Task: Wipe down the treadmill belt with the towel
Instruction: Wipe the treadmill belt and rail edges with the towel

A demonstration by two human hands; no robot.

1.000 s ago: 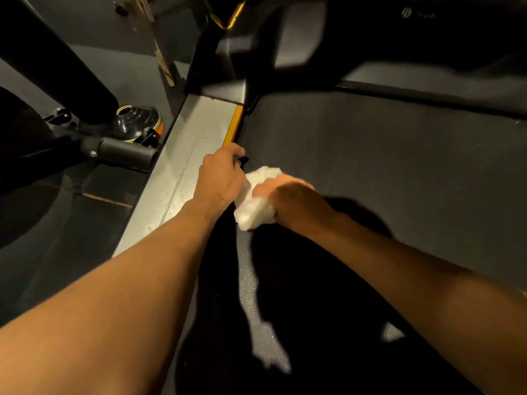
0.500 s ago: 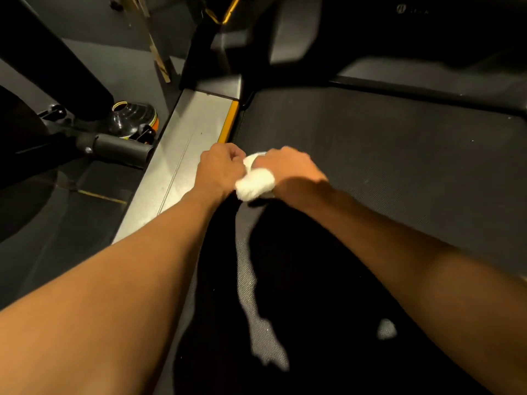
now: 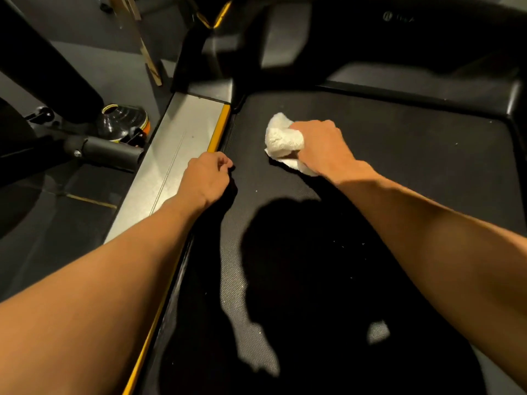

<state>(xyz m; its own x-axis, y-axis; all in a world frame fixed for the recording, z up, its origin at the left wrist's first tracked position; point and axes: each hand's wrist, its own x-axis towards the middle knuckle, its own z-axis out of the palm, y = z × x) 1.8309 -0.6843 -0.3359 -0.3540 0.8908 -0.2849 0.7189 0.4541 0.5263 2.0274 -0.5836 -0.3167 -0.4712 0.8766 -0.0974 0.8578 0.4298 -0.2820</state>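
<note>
The black textured treadmill belt point(image 3: 399, 172) fills the middle and right of the view. A crumpled white towel point(image 3: 281, 139) lies pressed on the belt near its front left part. My right hand point(image 3: 322, 146) grips the towel from the right, fingers curled over it. My left hand point(image 3: 206, 178) sits at the belt's left edge beside the yellow strip, its fingers curled; whether it holds anything cannot be made out.
A grey side rail point(image 3: 171, 166) with a yellow edge strip point(image 3: 219, 129) runs along the belt's left. Beyond it stand a black machine foot tube point(image 3: 105, 151) and a dark round object point(image 3: 122, 124). The treadmill's black motor cover point(image 3: 399, 38) rises at the front.
My right hand has carried the towel forward and to the right, away from my left hand. The left hand stays at the belt's left edge.
</note>
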